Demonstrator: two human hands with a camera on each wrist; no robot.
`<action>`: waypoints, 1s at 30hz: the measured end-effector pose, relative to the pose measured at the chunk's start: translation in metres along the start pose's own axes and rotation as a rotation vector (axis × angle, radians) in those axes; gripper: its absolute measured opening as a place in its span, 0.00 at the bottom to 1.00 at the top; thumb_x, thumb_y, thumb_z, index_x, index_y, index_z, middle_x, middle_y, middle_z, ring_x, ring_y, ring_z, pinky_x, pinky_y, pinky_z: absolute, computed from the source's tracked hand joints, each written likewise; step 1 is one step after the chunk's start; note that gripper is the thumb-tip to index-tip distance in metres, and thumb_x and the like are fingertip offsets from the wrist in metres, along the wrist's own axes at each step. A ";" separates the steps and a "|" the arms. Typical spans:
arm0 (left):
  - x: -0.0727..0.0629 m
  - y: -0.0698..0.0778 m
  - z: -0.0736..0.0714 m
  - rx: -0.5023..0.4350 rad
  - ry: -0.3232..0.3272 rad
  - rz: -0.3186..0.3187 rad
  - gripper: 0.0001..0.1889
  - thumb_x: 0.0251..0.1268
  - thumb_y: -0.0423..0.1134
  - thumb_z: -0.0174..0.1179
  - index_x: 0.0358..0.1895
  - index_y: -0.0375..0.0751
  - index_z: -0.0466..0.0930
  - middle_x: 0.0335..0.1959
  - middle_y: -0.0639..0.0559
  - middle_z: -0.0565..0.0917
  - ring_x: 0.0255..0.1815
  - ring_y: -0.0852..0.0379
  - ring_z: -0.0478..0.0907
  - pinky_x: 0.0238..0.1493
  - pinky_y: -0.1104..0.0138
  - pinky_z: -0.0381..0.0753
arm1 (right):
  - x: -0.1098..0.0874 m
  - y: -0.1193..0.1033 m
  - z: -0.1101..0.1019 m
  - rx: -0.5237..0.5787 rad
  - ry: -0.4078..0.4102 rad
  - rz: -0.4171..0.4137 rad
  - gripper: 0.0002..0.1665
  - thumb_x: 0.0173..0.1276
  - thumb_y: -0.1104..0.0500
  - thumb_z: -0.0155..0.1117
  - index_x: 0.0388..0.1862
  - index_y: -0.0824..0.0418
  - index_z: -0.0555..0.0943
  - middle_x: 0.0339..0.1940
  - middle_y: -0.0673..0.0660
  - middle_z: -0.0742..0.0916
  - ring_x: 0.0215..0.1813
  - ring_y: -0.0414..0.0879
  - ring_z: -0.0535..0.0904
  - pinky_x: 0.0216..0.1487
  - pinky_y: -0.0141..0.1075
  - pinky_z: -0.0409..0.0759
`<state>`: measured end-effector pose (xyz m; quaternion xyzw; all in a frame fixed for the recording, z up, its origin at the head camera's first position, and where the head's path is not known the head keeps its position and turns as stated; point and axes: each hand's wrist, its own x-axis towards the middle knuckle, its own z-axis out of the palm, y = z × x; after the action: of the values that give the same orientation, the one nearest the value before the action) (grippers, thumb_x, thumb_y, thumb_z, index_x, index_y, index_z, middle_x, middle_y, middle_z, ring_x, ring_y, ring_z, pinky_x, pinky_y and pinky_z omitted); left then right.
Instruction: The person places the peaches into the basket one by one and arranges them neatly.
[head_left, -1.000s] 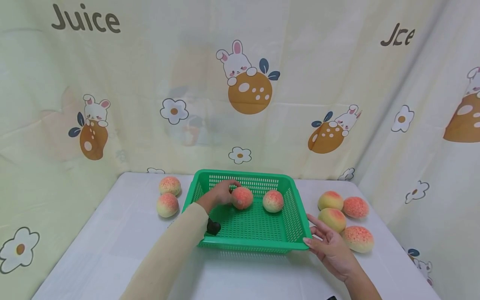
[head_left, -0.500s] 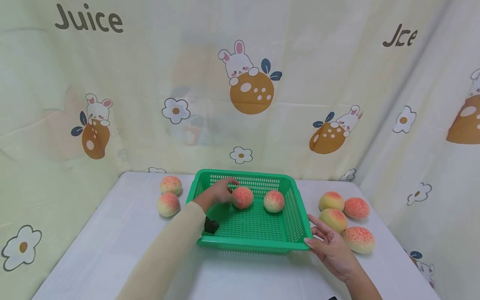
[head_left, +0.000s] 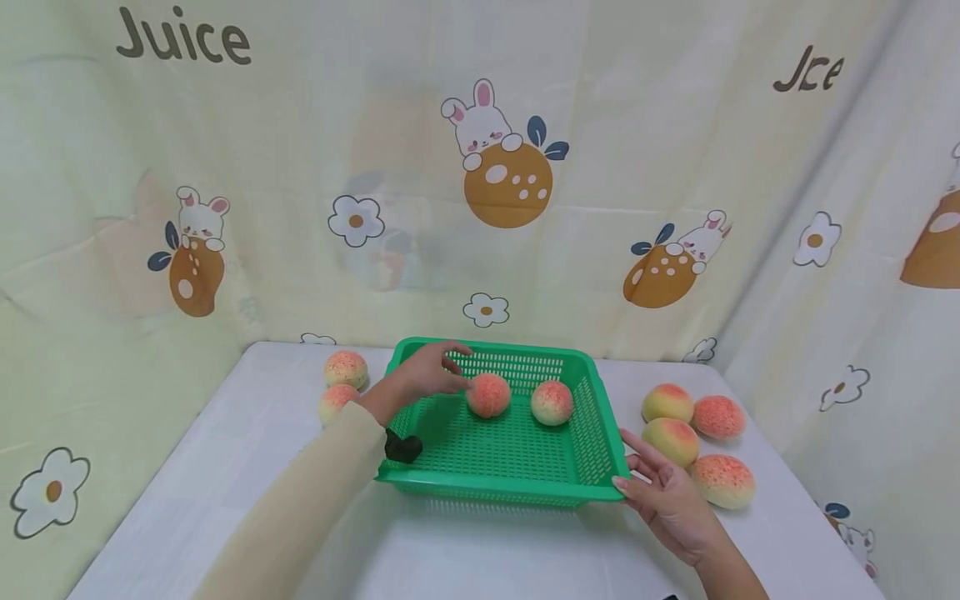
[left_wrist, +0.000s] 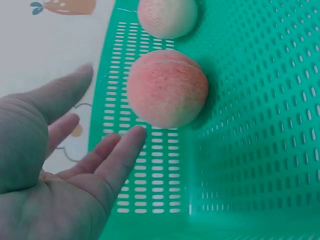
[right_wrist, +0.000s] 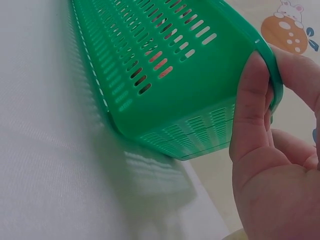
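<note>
A green slotted plastic basket (head_left: 510, 490) holds two red-and-cream peaches, one near the middle (head_left: 489, 395) and one farther right (head_left: 552, 403). Over the basket's left part, my left hand (head_left: 431, 371) has its fingers spread beside the middle peach. The left wrist view shows that hand (left_wrist: 75, 180) with nothing in its grasp and a fingertip close to the peach (left_wrist: 167, 90). At the front right corner my right hand (head_left: 671, 500) grips the basket's rim. In the right wrist view, its thumb lies against the wall just under the rim, with the fingers on the other side.
Two peaches (head_left: 346, 370) sit on the white table (head_left: 210, 483) left of the basket, one partly hidden by my left arm. Several more peaches (head_left: 722, 481) lie right of it, near my right hand. A printed curtain (head_left: 375, 275) hangs behind the table.
My left hand has let go of the middle peach, opened its fingers and drawn back slightly up and left. The peach stays in the basket. My right hand keeps its hold on the rim.
</note>
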<state>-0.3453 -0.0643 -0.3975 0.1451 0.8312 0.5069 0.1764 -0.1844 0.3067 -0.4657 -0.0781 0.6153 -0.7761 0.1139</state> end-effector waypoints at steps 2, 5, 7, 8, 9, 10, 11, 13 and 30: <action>-0.005 0.001 -0.004 -0.027 -0.003 0.022 0.34 0.67 0.35 0.69 0.75 0.42 0.67 0.65 0.30 0.74 0.58 0.38 0.83 0.55 0.58 0.88 | 0.000 0.000 -0.001 -0.009 0.007 0.006 0.48 0.74 0.72 0.58 0.85 0.60 0.47 0.49 0.48 0.82 0.47 0.37 0.85 0.53 0.32 0.87; -0.013 -0.001 -0.011 -0.067 0.003 0.054 0.34 0.67 0.37 0.69 0.74 0.43 0.67 0.63 0.33 0.75 0.54 0.43 0.86 0.54 0.60 0.88 | 0.001 0.001 -0.002 -0.021 0.015 0.014 0.48 0.74 0.72 0.58 0.85 0.60 0.46 0.49 0.48 0.82 0.47 0.36 0.85 0.52 0.32 0.87; -0.019 -0.003 -0.016 -0.096 0.014 0.079 0.32 0.69 0.39 0.68 0.74 0.43 0.68 0.62 0.35 0.76 0.52 0.47 0.87 0.56 0.60 0.87 | 0.001 0.001 -0.003 -0.022 0.013 0.011 0.48 0.74 0.72 0.57 0.85 0.60 0.45 0.49 0.48 0.82 0.47 0.36 0.85 0.52 0.32 0.87; -0.022 -0.005 -0.018 -0.112 0.021 0.090 0.31 0.70 0.40 0.67 0.74 0.44 0.68 0.62 0.36 0.77 0.52 0.48 0.87 0.56 0.60 0.87 | 0.002 0.001 -0.003 -0.022 0.011 0.009 0.48 0.75 0.72 0.57 0.85 0.60 0.45 0.49 0.47 0.82 0.47 0.36 0.85 0.52 0.32 0.87; -0.024 -0.006 -0.021 -0.130 0.026 0.097 0.30 0.71 0.40 0.65 0.73 0.44 0.69 0.61 0.37 0.77 0.52 0.49 0.87 0.57 0.60 0.87 | 0.002 0.001 -0.004 -0.020 0.009 0.007 0.48 0.75 0.72 0.57 0.85 0.60 0.45 0.49 0.47 0.82 0.48 0.36 0.85 0.52 0.32 0.87; -0.027 -0.007 -0.023 -0.145 0.031 0.106 0.29 0.72 0.40 0.64 0.73 0.44 0.69 0.61 0.38 0.77 0.52 0.48 0.87 0.57 0.60 0.87 | 0.002 0.001 -0.004 -0.019 0.006 0.005 0.48 0.75 0.72 0.57 0.85 0.60 0.45 0.49 0.47 0.82 0.48 0.36 0.85 0.52 0.31 0.87; -0.029 -0.009 -0.025 -0.153 0.037 0.114 0.28 0.73 0.40 0.64 0.73 0.44 0.69 0.61 0.38 0.77 0.53 0.48 0.86 0.57 0.60 0.87 | 0.002 0.002 -0.004 -0.017 0.004 0.002 0.48 0.75 0.72 0.57 0.85 0.60 0.45 0.49 0.47 0.82 0.48 0.36 0.85 0.52 0.31 0.87; -0.034 -0.012 -0.029 -0.155 0.059 0.126 0.27 0.74 0.40 0.63 0.73 0.44 0.70 0.61 0.39 0.78 0.55 0.47 0.85 0.57 0.60 0.87 | 0.003 0.002 -0.004 -0.015 -0.002 -0.001 0.48 0.74 0.73 0.57 0.85 0.60 0.45 0.49 0.48 0.82 0.48 0.36 0.85 0.52 0.31 0.87; -0.084 -0.037 -0.050 -0.152 0.275 0.168 0.24 0.76 0.46 0.61 0.70 0.45 0.70 0.65 0.40 0.77 0.64 0.41 0.81 0.68 0.48 0.79 | 0.001 0.003 -0.003 0.006 -0.002 -0.003 0.47 0.74 0.72 0.57 0.85 0.59 0.47 0.50 0.48 0.83 0.49 0.37 0.86 0.53 0.32 0.87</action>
<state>-0.2943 -0.1559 -0.3968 0.1299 0.7918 0.5962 0.0285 -0.1857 0.3083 -0.4696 -0.0794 0.6128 -0.7780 0.1138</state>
